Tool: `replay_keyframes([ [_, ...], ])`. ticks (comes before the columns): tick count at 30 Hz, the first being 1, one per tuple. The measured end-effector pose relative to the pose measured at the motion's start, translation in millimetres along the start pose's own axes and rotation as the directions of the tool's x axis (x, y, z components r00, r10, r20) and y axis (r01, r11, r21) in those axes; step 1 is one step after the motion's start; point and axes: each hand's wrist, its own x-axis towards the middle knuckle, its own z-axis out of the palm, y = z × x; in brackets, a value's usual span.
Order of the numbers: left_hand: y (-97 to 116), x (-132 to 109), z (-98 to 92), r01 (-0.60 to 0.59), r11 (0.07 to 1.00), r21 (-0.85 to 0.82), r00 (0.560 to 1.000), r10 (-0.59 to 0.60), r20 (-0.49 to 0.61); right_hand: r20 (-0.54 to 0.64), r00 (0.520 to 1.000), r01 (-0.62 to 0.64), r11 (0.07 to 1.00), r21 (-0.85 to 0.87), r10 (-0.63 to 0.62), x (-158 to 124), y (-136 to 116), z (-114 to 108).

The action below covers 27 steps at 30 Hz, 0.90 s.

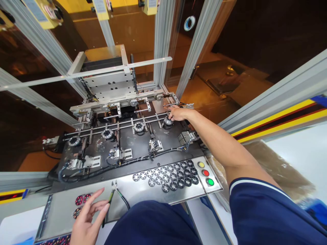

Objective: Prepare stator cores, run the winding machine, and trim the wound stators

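Your right hand (178, 113) reaches out with the arm stretched, its fingers bent down onto the round part (168, 123) at the near end of the row. That part sits directly under your fingertips, which seem to touch it; you hide the contact, so I cannot tell whether you pinch it.

To the left of that hand, three more round parts (139, 127) stand well apart along the black plate (127, 139). Just beyond your fingers runs the metal clamp bar (143, 97). Nearer your body than that hand lie rows of black discs (173, 176) on the steel tray (143, 194), with yellow, red and green buttons (205, 173) to their right.

Your left hand (88, 217) is spread, thumb and index finger apart. The cutters (112, 194) lie just right of it, one green handle passing by your thumb; I cannot tell whether you touch it. Red-wound rings (79, 200) lie just beyond and left of that hand.
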Motion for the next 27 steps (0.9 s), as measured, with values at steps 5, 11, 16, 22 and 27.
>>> replay_keyframes([
  [5,-6.4,-1.9,-0.3,-0.013,1.000,-0.009,1.000,0.013,-0.006,0.096,0.995,0.018,0.998,-0.059,-0.012,0.5,-6.8,1.0],
  [11,-4.2,-1.2,-0.1,0.008,1.000,-0.019,1.000,-0.008,-0.012,0.087,0.996,0.001,0.995,-0.102,0.008,-5.2,-21.5,-8.6],
  [16,2.8,-7.5,7.0,-0.009,1.000,-0.017,0.998,0.008,-0.064,0.002,0.998,-0.066,0.986,-0.151,0.067,-37.5,-43.4,-14.2],
  [22,-1.9,-9.5,6.0,-0.017,1.000,-0.023,0.997,0.015,-0.073,0.060,0.996,-0.062,0.983,-0.170,0.073,-77.4,-55.4,-7.4],
  [27,-0.6,-4.8,9.9,-0.025,0.999,-0.040,0.998,0.022,-0.065,0.098,0.992,-0.061,0.981,-0.184,0.080,-80.3,-55.9,-2.5],
])
